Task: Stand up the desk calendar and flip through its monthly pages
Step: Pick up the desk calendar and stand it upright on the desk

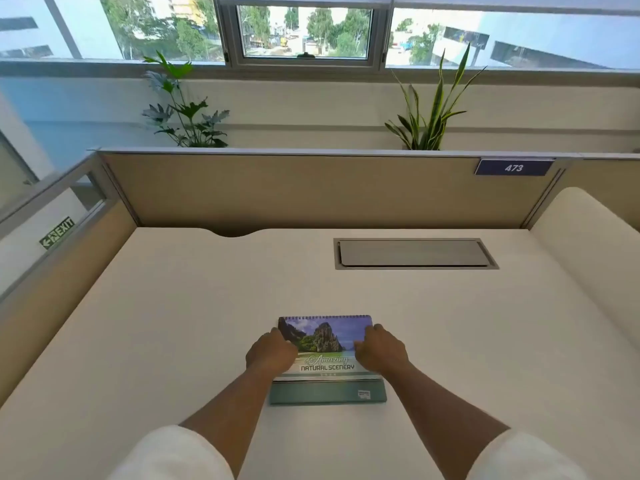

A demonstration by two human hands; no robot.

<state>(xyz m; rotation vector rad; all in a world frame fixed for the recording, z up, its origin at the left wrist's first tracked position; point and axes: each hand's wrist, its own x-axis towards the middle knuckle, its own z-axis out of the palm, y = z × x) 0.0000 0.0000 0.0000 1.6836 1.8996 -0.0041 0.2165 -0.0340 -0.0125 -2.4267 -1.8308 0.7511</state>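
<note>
A spiral-bound desk calendar (325, 341) lies flat on the white desk (173, 323), near the front middle. Its cover shows cliffs, sea and the words "Amazing Natural Scenery"; the spiral runs along the far edge and a teal base strip sticks out at the near edge. My left hand (272, 351) rests on the cover's left edge with fingers curled around it. My right hand (381, 348) does the same on the right edge. Both hands hide the sides of the cover.
A grey cable-hatch lid (414, 253) is set into the desk at the back right. Beige partition walls (311, 188) enclose the desk at back and sides, with a "473" label (514, 167). Two plants (183, 112) stand behind the partition under the windows.
</note>
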